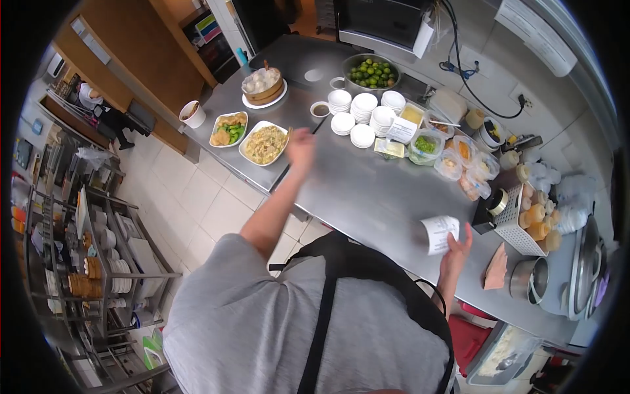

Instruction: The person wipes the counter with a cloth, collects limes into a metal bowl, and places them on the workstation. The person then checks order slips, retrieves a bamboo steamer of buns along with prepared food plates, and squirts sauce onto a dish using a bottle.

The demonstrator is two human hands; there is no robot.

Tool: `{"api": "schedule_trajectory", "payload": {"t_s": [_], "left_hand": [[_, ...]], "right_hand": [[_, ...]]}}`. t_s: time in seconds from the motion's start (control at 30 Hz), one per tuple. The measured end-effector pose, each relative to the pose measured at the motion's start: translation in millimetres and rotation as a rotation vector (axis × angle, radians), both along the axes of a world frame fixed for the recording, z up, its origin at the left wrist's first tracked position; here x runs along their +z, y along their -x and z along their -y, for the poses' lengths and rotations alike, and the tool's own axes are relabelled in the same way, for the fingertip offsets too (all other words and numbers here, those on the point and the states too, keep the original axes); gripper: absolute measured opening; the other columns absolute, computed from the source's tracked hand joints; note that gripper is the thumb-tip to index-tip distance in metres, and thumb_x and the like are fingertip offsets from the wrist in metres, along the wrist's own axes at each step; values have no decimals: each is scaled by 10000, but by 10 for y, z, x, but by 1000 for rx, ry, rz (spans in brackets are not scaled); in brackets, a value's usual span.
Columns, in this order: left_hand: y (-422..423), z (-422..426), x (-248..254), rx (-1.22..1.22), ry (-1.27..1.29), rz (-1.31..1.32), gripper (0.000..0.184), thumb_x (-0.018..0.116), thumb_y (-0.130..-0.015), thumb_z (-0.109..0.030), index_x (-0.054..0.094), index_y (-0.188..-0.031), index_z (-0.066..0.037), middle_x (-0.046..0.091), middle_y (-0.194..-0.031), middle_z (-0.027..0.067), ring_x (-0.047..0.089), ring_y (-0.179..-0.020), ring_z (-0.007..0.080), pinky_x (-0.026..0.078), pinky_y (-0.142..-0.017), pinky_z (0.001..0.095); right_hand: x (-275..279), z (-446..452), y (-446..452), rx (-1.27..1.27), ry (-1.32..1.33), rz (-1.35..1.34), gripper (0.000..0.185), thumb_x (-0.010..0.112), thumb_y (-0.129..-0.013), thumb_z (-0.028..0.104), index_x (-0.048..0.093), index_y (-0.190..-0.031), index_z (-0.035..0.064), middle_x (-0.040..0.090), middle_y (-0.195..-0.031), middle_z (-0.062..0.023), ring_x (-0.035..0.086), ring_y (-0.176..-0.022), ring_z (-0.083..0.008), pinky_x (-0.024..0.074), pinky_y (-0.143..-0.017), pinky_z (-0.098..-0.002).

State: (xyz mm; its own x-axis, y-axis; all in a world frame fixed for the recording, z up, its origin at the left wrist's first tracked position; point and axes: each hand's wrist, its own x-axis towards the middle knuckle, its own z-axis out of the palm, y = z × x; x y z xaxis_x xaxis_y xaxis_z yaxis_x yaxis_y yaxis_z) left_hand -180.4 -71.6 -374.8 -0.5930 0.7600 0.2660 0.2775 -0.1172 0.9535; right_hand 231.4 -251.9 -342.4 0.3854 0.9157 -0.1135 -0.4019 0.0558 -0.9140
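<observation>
My left hand [300, 152] is blurred, its fingers curled, beside the right rim of a white dish of fried rice [264, 146]. A thin brownish thing shows by its fingers; I cannot make out what it is. Left of that dish is another white dish with green vegetables and golden pieces [229, 130]. Behind them a bamboo steamer [264, 87] with pale buns rests on a white plate. My right hand [454, 253], near the counter's front edge, holds a curled printed paper slip [440, 234] between thumb and fingers.
On the steel counter [367, 197] stand stacked white saucers [363, 105], a small sauce cup [319, 109], a bowl of limes [371, 72] and bagged ingredients [448, 164]. A basket of bottles [518, 220] and a metal pot [529, 279] are right. Racks [125, 256] stand left; a person [108, 111] is beyond.
</observation>
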Motion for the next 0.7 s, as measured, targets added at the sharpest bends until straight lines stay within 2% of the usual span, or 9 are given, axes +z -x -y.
{"api": "schedule_trajectory", "payload": {"t_s": [0.07,0.13,0.23,0.3,0.5,0.57,0.6,0.67,0.7], "left_hand": [[1222,-148,-613,421,-57,123,302,564,-727,-44,514,-1016,28,564,-945,156,539,-834,235,437,-742,337],[1673,157,-102,676,41,274,374,535,-732,-41,453,-1085,54,550,-973,183,515,-865,222,425,-766,343],[2722,-133,-737,658,47,511,388,504,-750,-28,412,-1114,68,539,-987,190,553,-827,245,466,-724,356],[2834,-190,-696,211,41,993,390,484,-756,-22,397,-1125,65,522,-1016,195,586,-804,286,516,-659,387],[2930,-459,-950,449,-14,936,374,425,-775,-6,403,-1149,-6,516,-1016,203,591,-866,346,533,-705,446],[2953,-315,-953,288,-58,925,335,469,-773,-34,436,-1093,58,506,-1035,195,584,-842,329,532,-671,431],[3078,-281,-995,319,128,921,347,533,-788,-104,454,-1098,30,519,-1045,161,580,-849,302,523,-693,409],[3118,-60,-962,-12,248,770,280,455,-853,-124,452,-1122,-49,524,-1089,142,562,-917,288,519,-711,450],[3138,-68,-922,25,416,732,265,452,-862,-145,468,-1112,-58,551,-1057,130,588,-878,258,543,-632,380]], "right_hand": [[-177,87,-222,-75,-12,7,576,542,-762,-85,348,-1271,100,573,-982,-125,570,-878,-178,440,-812,-266],[-344,152,-423,-180,16,34,550,520,-788,-76,325,-1276,84,563,-1021,-130,552,-940,-192,434,-834,-293],[-264,94,-457,-265,20,66,495,512,-788,-80,367,-1245,46,565,-1025,-140,568,-897,-188,446,-805,-280],[-136,3,-409,-271,14,75,485,515,-788,-78,377,-1237,44,565,-1029,-138,568,-899,-187,445,-804,-279],[38,-277,-94,-223,-51,112,460,535,-788,-66,406,-1215,46,556,-1060,-127,549,-943,-174,431,-819,-267],[-17,-287,-41,-215,-66,115,454,533,-790,-66,408,-1211,46,553,-1068,-126,546,-949,-174,426,-828,-268],[-35,-298,-27,-206,-83,112,448,531,-792,-66,410,-1208,47,550,-1076,-126,544,-955,-174,421,-838,-269],[-85,-260,-42,-221,-49,129,424,515,-796,-72,423,-1190,52,555,-1042,-105,544,-927,-160,423,-829,-266],[-83,-251,-34,-237,-34,123,424,518,-793,-69,424,-1188,53,563,-1017,-97,548,-903,-152,431,-802,-261]]}}
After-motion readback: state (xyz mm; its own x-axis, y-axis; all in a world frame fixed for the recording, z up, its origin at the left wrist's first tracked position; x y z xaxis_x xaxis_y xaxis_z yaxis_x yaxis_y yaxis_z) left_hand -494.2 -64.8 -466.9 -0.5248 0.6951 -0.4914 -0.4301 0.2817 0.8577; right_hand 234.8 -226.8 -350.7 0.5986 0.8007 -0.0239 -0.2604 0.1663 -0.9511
